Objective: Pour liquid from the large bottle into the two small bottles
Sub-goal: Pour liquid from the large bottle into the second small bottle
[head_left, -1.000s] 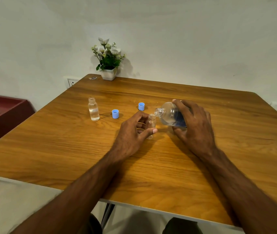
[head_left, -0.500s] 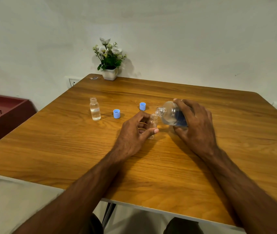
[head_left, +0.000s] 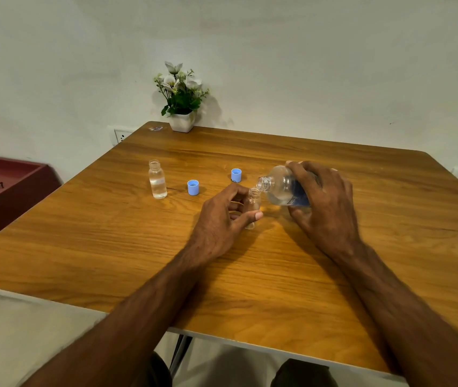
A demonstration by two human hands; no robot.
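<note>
While your right hand (head_left: pixel 325 202) wraps its fingers and thumb around the large bottle (head_left: pixel 283 188) and tips it nearly flat, its open mouth sits just above and beside the neck of the second small bottle (head_left: pixel 253 203), which stands upright on the table (head_left: pixel 334 275) with your left hand (head_left: pixel 222 216) curled around it, thumb across the front and fingers behind. Judging from the head view, you are on the second pour: the first small bottle (head_left: pixel 157 180) stands well apart to the left, uncapped and holding clear liquid, while the one you hold looks nearly empty; I cannot tell whether a stream is running. Two blue caps (head_left: pixel 193 187) lie between them. Next, line the mouth squarely over that narrow neck and tilt slowly, since a sudden gush would likely spill.
</note>
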